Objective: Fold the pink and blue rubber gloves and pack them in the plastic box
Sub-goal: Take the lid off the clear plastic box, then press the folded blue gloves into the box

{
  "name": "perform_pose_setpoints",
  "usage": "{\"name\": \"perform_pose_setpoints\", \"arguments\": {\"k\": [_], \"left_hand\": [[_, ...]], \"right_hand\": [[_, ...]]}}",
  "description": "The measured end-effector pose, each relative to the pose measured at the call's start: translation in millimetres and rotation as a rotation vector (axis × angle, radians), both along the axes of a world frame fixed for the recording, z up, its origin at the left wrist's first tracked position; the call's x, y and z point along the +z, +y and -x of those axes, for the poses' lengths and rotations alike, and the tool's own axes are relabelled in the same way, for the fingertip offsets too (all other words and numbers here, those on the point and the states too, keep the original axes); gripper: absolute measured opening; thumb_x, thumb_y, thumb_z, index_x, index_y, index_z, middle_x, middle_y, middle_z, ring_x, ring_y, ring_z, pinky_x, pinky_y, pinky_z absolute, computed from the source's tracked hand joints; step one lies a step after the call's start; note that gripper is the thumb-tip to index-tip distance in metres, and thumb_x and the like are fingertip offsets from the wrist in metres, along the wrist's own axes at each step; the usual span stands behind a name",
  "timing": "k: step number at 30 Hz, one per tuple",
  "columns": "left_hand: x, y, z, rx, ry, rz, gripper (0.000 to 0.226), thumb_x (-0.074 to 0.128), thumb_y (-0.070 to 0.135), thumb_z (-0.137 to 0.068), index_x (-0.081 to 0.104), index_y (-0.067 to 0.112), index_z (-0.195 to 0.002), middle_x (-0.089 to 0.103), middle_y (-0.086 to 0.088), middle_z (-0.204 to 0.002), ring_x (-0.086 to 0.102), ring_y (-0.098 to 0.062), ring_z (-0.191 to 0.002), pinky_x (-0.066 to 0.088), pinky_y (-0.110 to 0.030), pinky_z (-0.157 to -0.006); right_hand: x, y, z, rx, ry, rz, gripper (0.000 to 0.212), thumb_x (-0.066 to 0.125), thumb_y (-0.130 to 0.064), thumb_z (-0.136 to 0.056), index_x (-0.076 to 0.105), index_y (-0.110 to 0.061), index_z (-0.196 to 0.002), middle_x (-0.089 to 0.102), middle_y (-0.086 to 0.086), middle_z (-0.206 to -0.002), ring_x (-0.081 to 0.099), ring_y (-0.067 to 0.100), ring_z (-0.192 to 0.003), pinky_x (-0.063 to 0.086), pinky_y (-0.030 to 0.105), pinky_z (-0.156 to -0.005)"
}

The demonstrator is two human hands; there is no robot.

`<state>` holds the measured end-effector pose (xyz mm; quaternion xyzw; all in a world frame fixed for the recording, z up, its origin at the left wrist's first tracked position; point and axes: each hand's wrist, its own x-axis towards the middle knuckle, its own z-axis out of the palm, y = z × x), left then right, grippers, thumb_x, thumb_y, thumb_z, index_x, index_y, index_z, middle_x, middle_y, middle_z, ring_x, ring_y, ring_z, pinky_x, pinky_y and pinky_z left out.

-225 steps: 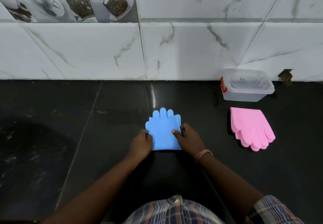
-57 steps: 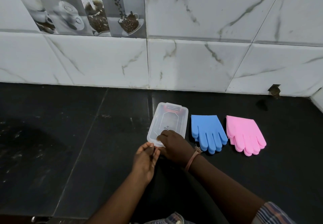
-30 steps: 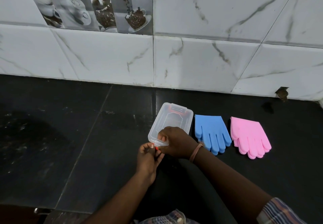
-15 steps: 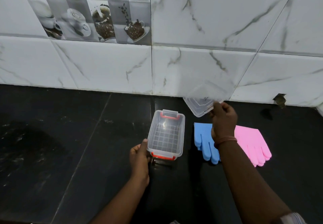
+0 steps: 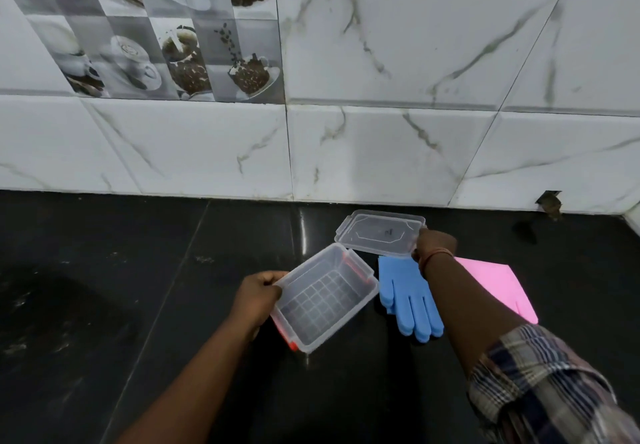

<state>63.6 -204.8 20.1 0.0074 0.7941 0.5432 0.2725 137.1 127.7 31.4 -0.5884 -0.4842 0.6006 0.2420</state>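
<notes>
Nearest the person, the left hand [image 5: 259,296] has its grip closed on the left rim of the open plastic box [image 5: 325,299], which sits tilted on the black counter [image 5: 104,305]. Just right of the box lie the folded blue gloves [image 5: 408,299], and beyond them the pink gloves [image 5: 498,286], partly hidden by the right forearm. Behind the box, toward the marble wall [image 5: 381,152], the right hand [image 5: 434,244] grips the clear lid [image 5: 379,233] by its right end.
</notes>
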Motion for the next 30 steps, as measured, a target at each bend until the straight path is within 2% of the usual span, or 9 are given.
{"name": "perform_pose_setpoints", "arguments": {"k": [3, 5, 7, 11, 15, 17, 22, 27, 30], "left_hand": [[1, 9, 9, -0.033, -0.007, 0.020, 0.042, 0.051, -0.009, -0.088, 0.082, 0.018, -0.097, 0.081, -0.002, -0.092, 0.077, -0.022, -0.089, 0.063, -0.036, -0.074], [-1, 16, 11, -0.058, 0.010, 0.036, 0.038, 0.053, -0.007, -0.089, 0.083, 0.017, -0.092, 0.082, -0.002, -0.086, 0.078, -0.023, -0.084, 0.063, -0.031, -0.069], [-2, 24, 13, -0.111, 0.011, 0.055, 0.037, 0.054, -0.005, -0.091, 0.083, 0.018, -0.089, 0.082, -0.002, -0.083, 0.078, -0.019, -0.080, 0.062, -0.029, -0.067], [-7, 38, 12, -0.242, 0.017, 0.099, 0.045, 0.048, -0.003, -0.091, 0.084, 0.023, -0.087, 0.082, 0.005, -0.085, 0.077, -0.011, -0.079, 0.058, -0.025, -0.068], [-12, 47, 9, -0.301, 0.025, 0.114, 0.046, 0.049, -0.001, -0.091, 0.084, 0.028, -0.086, 0.081, 0.008, -0.088, 0.076, -0.012, -0.086, 0.055, -0.023, -0.071], [-11, 50, 9, -0.311, 0.026, 0.121, 0.046, 0.048, -0.002, -0.090, 0.084, 0.026, -0.086, 0.082, 0.006, -0.088, 0.076, -0.014, -0.088, 0.055, -0.025, -0.073], [-3, 52, 3, -0.354, 0.068, 0.099, 0.048, 0.045, -0.013, -0.086, 0.084, 0.015, -0.094, 0.082, -0.003, -0.091, 0.077, -0.019, -0.093, 0.061, -0.035, -0.087], [5, 50, -7, -0.385, 0.063, 0.073, 0.047, 0.045, -0.013, -0.087, 0.083, 0.013, -0.100, 0.082, -0.005, -0.097, 0.076, -0.020, -0.098, 0.061, -0.037, -0.091], [5, 50, -11, -0.375, 0.062, 0.045, 0.046, 0.047, -0.014, -0.087, 0.082, 0.012, -0.100, 0.082, -0.006, -0.097, 0.076, -0.022, -0.097, 0.062, -0.036, -0.089]], "right_hand": [[3, 14, 11, 0.186, -0.074, -0.057, 0.017, 0.056, -0.021, -0.097, 0.064, -0.006, -0.095, 0.069, 0.016, -0.110, 0.066, 0.028, -0.079, 0.053, 0.031, -0.065], [3, 15, 16, 0.316, -0.271, -0.189, 0.033, 0.059, -0.031, -0.096, 0.061, -0.014, -0.124, 0.068, 0.010, -0.123, 0.066, 0.027, -0.108, 0.052, 0.031, -0.084], [-5, 20, 17, 0.492, -0.434, -0.375, 0.037, 0.053, -0.031, -0.099, 0.056, -0.014, -0.132, 0.063, 0.010, -0.131, 0.060, 0.028, -0.121, 0.049, 0.035, -0.096], [-19, 27, 2, 0.536, -0.390, -0.423, 0.033, 0.053, -0.007, -0.093, 0.066, -0.002, -0.123, 0.064, 0.020, -0.129, 0.060, 0.037, -0.118, 0.049, 0.039, -0.101], [-28, 24, -14, 1.136, -0.708, -0.628, 0.044, 0.056, -0.009, -0.087, 0.061, -0.013, -0.131, 0.059, 0.013, -0.135, 0.056, 0.031, -0.122, 0.045, 0.042, -0.106], [-28, 22, -19, 1.297, -0.837, -0.686, 0.053, 0.060, -0.015, -0.084, 0.055, -0.022, -0.137, 0.053, 0.010, -0.138, 0.051, 0.031, -0.126, 0.042, 0.047, -0.108], [-21, 14, -18, 1.353, -1.043, -0.771, 0.048, 0.067, -0.027, -0.083, 0.058, -0.022, -0.130, 0.058, 0.007, -0.131, 0.054, 0.030, -0.121, 0.042, 0.046, -0.105], [5, 10, -15, 1.388, -1.036, -0.706, 0.045, 0.074, -0.028, -0.080, 0.063, -0.009, -0.119, 0.068, 0.009, -0.111, 0.064, 0.024, -0.092, 0.051, 0.032, -0.072], [48, 9, -17, 1.407, -0.987, -0.810, 0.042, 0.073, -0.028, -0.078, 0.064, -0.012, -0.115, 0.069, 0.007, -0.111, 0.064, 0.024, -0.092, 0.054, 0.033, -0.078]]}}
